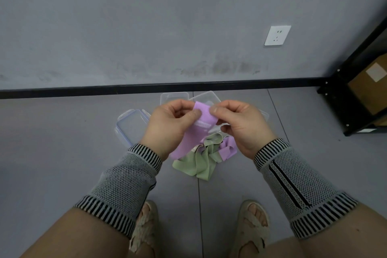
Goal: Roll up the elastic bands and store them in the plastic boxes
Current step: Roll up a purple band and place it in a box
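Both our forearms are wearing grey knit sleeves with striped cuffs, and below them our sandalled feet (pixel 144 230) are standing on the grey floor (pixel 52 142). We are holding a purple elastic band (pixel 202 120) up between our hands, above the floor. Our left hand (pixel 171 123) is pinching the band's upper edge between thumb and curled fingers, while the rest of the strip is hanging down past that wrist. Our right hand (pixel 240 125) is pinching the same upper edge from the other side, thumb pressed against the forefinger, the remaining fingers curled in.

Beneath our hands a green elastic band (pixel 201 163) is lying crumpled on the floor, with another purple band (pixel 228 150) touching its right side. Clear plastic boxes (pixel 176 97) are sitting on the floor near the black skirting board (pixel 83 91), partly hidden behind our hands, and a clear lid with blue trim (pixel 132 125) is lying just left of our left hand. We are facing a grey wall carrying a white socket (pixel 277 35); a black shelf frame (pixel 345 98) is standing in the floor's right corner.
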A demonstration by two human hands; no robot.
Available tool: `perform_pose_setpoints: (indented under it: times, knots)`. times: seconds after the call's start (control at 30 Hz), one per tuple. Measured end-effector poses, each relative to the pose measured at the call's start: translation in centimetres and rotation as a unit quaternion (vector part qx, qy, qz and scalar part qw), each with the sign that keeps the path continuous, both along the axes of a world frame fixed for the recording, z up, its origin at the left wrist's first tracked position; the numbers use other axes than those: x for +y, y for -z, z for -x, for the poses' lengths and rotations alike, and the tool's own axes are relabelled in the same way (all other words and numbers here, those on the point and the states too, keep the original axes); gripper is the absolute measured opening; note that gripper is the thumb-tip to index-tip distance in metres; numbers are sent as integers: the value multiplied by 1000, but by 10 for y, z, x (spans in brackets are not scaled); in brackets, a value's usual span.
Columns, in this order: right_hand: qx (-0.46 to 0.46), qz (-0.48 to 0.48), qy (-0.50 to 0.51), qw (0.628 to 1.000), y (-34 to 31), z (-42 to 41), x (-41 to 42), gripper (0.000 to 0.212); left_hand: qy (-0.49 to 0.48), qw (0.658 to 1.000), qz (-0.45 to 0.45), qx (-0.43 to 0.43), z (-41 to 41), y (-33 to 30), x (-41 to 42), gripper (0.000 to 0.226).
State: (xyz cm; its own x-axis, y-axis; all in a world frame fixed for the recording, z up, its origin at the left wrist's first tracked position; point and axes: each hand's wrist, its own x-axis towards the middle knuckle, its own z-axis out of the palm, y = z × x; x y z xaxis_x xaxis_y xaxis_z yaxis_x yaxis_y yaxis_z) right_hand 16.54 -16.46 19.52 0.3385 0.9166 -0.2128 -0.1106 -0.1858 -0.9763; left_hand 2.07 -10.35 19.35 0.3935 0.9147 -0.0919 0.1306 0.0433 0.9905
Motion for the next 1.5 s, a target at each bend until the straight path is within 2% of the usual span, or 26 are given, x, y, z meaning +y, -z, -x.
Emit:
perform_pose_setpoints:
  times: [0.13, 0.3, 0.43, 0.53, 0.7, 0.8, 0.87, 0.97, 1.23, 1.37, 1.5]
  knots:
    - [19, -12, 56, 998, 0, 2, 2, 11, -100, 979, -129, 120, -1, 1, 1, 23]
    - [19, -18, 52, 998, -2, 9, 2, 11, 23, 960, -212, 181, -6, 4, -11, 33]
    - [54, -27, 31, 998, -6, 10, 0, 15, 25, 977, -174, 119, -8, 4, -10, 20]
    - [25, -29, 19, 999, -5, 9, -1, 14, 18, 985, -149, 85, -7, 5, -8, 14]
    - [-78, -34, 80, 993, -3, 6, 2, 14, 9, 994, -92, 53, -5, 3, -8, 23]
    - [-64, -43, 57, 995, -3, 6, 1, 22, 15, 998, -54, 25, -3, 0, -7, 21]
    - [-53, -48, 49, 996, -5, 7, 1, 18, 13, 999, -31, 11, -2, 0, -5, 20]
    - [-67, -46, 51, 995, -6, 8, 1, 12, 15, 1000, -11, 9, -1, 2, -4, 21]
    - [-57, -43, 36, 997, -7, 9, 0, 13, 16, 1000, 18, -8, -4, 2, -5, 16]
    - [-107, -56, 30, 992, -7, 14, -1, 16, 6, 1000, 4, -1, -6, 0, -7, 14]
    - [-112, -65, 24, 991, -7, 16, 0, 16, 0, 1000, -8, 20, -7, 1, -8, 10]
